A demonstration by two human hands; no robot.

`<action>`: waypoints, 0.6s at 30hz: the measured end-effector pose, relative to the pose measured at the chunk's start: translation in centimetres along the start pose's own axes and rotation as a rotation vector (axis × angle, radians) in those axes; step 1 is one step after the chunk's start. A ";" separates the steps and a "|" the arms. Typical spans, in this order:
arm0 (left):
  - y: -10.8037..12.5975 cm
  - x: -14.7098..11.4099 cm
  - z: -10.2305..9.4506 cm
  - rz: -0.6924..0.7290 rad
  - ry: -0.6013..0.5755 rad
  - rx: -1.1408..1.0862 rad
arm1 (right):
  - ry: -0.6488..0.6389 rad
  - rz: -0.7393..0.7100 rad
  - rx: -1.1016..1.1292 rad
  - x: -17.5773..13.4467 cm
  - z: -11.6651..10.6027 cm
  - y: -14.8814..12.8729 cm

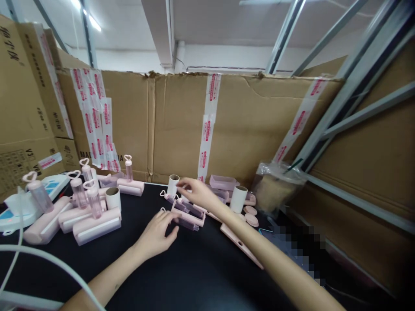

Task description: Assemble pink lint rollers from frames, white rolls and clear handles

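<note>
My right hand [198, 193] reaches over the middle of the table with its fingers apart, the tips at the right side of an upright white paper roll [173, 185]. Whether they press on the roll is hard to see. Lower and to the left, my left hand [158, 231] is open, thumb apart, its fingertips at a pink lint roller housing [191, 216]. Clear purplish handles with pink heart-shaped loops [163, 194] lie around that housing, partly hidden by my hands. Beneath my right forearm lies a long pink plastic piece [241, 245] with a hole.
Several pink lint rollers [97, 225] with upright heart handles stand left, beside a white roll [113, 199] and a power strip [9, 218]. Another white roll [239, 199], pink round caps [251, 219] and a plastic bag [274, 190] are right. Cardboard [175, 125] walls the back; a white cable [48, 259] arches front left.
</note>
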State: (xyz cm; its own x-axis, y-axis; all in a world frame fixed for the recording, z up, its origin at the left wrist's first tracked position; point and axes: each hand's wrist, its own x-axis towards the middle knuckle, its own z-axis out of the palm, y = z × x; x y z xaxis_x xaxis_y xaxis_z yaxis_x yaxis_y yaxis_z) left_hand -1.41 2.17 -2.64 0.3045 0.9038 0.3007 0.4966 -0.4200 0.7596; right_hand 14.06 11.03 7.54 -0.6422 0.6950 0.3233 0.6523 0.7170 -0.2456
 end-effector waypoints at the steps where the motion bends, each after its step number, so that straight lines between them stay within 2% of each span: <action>1: -0.2 0.0 -0.4 0.044 0.039 0.103 | -0.010 0.049 -0.057 -2.1 -1.4 1.1; 3: -0.6 0.1 -1.0 0.114 0.067 0.285 | -0.051 0.154 -0.176 -6.3 -3.3 3.3; 5: -1.1 0.1 -1.1 0.158 0.056 0.431 | -0.113 0.245 -0.269 -9.9 -4.1 5.2; 9: -1.5 -0.1 -0.7 0.200 0.021 0.619 | -0.176 0.333 -0.385 -14.6 -2.4 6.7; 13: -1.2 -0.3 -0.5 0.217 0.004 0.691 | -0.178 0.324 -0.409 -15.9 -0.5 5.9; 16: -0.6 -0.4 -0.9 0.242 -0.015 0.689 | -0.185 0.294 -0.373 -15.7 -1.4 4.7; 18: 0.0 -0.5 -1.3 0.265 -0.023 0.675 | -0.169 0.278 -0.243 -15.3 -2.5 3.9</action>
State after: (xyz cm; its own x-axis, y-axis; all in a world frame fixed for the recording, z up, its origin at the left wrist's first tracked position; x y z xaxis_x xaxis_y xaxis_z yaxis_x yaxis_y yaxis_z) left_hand -2.59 1.83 -2.05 0.4973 0.7661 0.4071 0.7952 -0.5901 0.1391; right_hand 27.43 3.11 3.97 -0.4720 0.8741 0.1150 0.8736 0.4813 -0.0724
